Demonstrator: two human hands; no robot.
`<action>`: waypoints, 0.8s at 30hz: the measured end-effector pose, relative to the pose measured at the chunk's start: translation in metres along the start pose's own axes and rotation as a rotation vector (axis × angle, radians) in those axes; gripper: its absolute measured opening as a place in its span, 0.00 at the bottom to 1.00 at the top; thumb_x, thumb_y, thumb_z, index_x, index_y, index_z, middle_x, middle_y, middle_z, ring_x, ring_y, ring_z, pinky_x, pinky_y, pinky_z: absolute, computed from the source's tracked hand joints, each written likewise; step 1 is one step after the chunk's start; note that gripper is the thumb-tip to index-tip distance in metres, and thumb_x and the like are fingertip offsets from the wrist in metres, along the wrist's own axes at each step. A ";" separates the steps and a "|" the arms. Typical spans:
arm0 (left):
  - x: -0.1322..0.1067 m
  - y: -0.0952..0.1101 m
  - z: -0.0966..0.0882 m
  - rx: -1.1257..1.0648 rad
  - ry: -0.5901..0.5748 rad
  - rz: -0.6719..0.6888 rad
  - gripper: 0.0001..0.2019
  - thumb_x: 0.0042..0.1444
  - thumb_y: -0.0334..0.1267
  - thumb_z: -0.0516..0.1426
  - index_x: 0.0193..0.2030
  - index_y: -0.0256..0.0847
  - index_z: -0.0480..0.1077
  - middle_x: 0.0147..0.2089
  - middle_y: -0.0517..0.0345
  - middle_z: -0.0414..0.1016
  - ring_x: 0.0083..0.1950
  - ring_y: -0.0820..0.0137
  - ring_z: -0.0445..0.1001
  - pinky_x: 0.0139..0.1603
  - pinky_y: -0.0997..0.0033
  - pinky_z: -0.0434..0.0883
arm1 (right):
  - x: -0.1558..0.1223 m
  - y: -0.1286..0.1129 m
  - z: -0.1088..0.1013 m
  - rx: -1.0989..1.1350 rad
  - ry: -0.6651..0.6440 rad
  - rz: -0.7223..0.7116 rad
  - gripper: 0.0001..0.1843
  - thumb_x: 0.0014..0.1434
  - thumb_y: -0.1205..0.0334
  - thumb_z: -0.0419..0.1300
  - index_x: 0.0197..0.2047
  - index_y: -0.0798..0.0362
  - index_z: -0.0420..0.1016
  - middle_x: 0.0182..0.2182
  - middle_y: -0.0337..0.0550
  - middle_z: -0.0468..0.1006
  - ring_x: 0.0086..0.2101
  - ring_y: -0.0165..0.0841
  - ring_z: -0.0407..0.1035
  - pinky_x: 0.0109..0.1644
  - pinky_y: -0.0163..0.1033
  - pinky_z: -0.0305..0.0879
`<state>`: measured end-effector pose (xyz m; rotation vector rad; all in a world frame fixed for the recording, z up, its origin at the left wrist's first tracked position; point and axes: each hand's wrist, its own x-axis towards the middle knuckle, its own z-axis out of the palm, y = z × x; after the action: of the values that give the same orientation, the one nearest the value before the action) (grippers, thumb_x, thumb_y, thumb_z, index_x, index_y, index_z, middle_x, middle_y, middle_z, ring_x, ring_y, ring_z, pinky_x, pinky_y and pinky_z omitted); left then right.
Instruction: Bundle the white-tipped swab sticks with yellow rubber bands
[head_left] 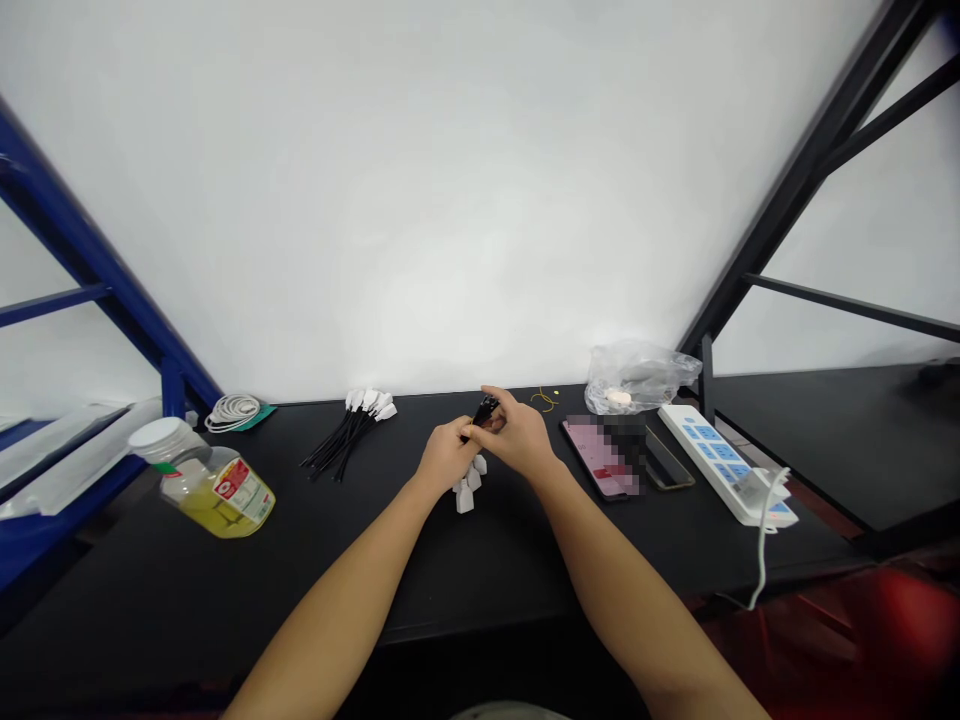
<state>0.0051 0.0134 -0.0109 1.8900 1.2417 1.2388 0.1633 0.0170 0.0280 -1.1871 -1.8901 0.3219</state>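
Left hand (448,452) fingers closed on held strands (485,408), probably keeping them bunched; right hand (519,432) fingers curl round, grip unclear. Tags (465,496) poke out below fingers; spare strands (345,440) left of fingers.

Legible text: none | Jar (238,505), near worktop's (315,575) left edge: red, white and green label (244,486), print too small to read | Phone (598,462), worktop's right half, between front and rear edges: screen characters blurred, part pixelated | Power strip (681,428), toward worktop's right edge: markings unreadable at this resolution
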 end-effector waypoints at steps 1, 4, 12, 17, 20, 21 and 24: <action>0.000 0.000 0.000 0.014 0.003 -0.008 0.11 0.59 0.42 0.57 0.28 0.41 0.70 0.23 0.61 0.70 0.26 0.71 0.67 0.27 0.74 0.60 | 0.000 -0.001 -0.001 -0.012 -0.016 0.012 0.35 0.51 0.51 0.71 0.61 0.48 0.71 0.28 0.40 0.81 0.30 0.39 0.75 0.37 0.40 0.65; 0.000 0.000 -0.001 -0.014 -0.004 -0.008 0.10 0.60 0.41 0.57 0.45 0.42 0.74 0.32 0.58 0.76 0.33 0.68 0.74 0.34 0.72 0.67 | 0.000 -0.004 -0.003 0.008 -0.075 0.038 0.33 0.55 0.51 0.67 0.62 0.50 0.69 0.27 0.39 0.80 0.27 0.36 0.72 0.34 0.38 0.62; 0.002 0.002 -0.008 -0.200 -0.016 0.003 0.20 0.63 0.48 0.56 0.57 0.39 0.68 0.40 0.55 0.77 0.33 0.70 0.75 0.39 0.69 0.71 | 0.003 0.007 -0.012 0.485 -0.204 0.103 0.29 0.53 0.66 0.59 0.59 0.50 0.64 0.26 0.31 0.76 0.24 0.28 0.65 0.30 0.33 0.60; 0.007 -0.004 -0.005 -0.389 0.070 -0.064 0.17 0.63 0.51 0.56 0.47 0.38 0.69 0.28 0.63 0.69 0.28 0.73 0.71 0.35 0.71 0.70 | 0.009 0.010 -0.012 0.922 -0.263 0.239 0.15 0.51 0.64 0.58 0.45 0.50 0.69 0.18 0.27 0.67 0.21 0.29 0.63 0.35 0.38 0.67; 0.008 -0.005 -0.002 -0.514 0.051 -0.081 0.17 0.60 0.52 0.58 0.42 0.38 0.69 0.28 0.63 0.69 0.27 0.74 0.70 0.33 0.71 0.69 | 0.012 0.011 -0.009 1.115 -0.187 0.237 0.09 0.51 0.61 0.58 0.38 0.50 0.72 0.17 0.33 0.69 0.26 0.34 0.69 0.43 0.45 0.71; 0.007 -0.004 -0.002 -0.519 0.028 -0.078 0.17 0.60 0.52 0.58 0.41 0.38 0.69 0.28 0.63 0.70 0.27 0.74 0.70 0.33 0.71 0.69 | 0.012 0.012 -0.007 1.158 -0.123 0.247 0.07 0.49 0.61 0.59 0.35 0.49 0.72 0.18 0.35 0.70 0.28 0.36 0.71 0.43 0.46 0.71; 0.003 0.001 0.001 -0.450 -0.050 -0.047 0.16 0.62 0.51 0.57 0.39 0.38 0.69 0.27 0.62 0.71 0.28 0.73 0.72 0.34 0.70 0.69 | 0.013 0.013 0.002 1.256 0.064 0.320 0.07 0.47 0.61 0.62 0.31 0.48 0.70 0.23 0.39 0.78 0.31 0.38 0.75 0.43 0.47 0.73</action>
<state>0.0066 0.0154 -0.0088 1.5444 0.8828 1.3084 0.1674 0.0354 0.0258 -0.5619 -1.0206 1.3668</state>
